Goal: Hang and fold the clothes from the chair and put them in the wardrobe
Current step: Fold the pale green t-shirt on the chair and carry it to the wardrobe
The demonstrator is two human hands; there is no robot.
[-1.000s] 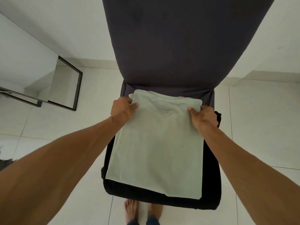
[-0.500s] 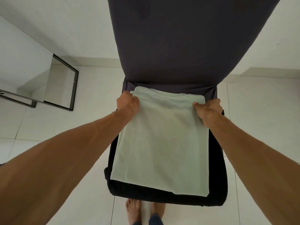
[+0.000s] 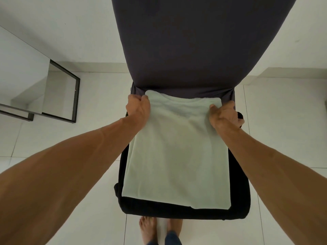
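Garment: the pale green garment (image 3: 177,156) lies flat on the seat of the chair (image 3: 185,50), folded into a long rectangle. Its far edge is just short of the backrest and its near edge is close to the seat's front.
Under it: a black layer (image 3: 240,200) shows on both sides and at the front. I cannot tell whether this is the seat cushion or another piece of clothing.
Left hand: the left hand (image 3: 138,110) has its fingers curled round the far left corner, pinching the cloth.
Right hand: the right hand (image 3: 223,114) pinches the far right corner the same way, thumb on top.
Handling: the garment looks light, soft and limp, with no stiffness of its own. If lifted by one corner it would probably sag and lose its fold, and it is not fragile.
Where to hold: both far corners together, as gripped now, suit drawing that edge toward the near one for another fold. For carrying, a flat palm underneath would probably keep the layers aligned.
Risk: thin layers can slide on each other, so an uneven pull could skew the edges.
Surface: the chair wears a dark grey fabric cover, and the seat is only slightly wider than the garment.
Room: pale tiled floor (image 3: 92,96), white wall (image 3: 53,23), a black-framed reflective panel (image 3: 62,96) to the left, and bare feet (image 3: 147,230) below the seat.
Wardrobe: not in view.
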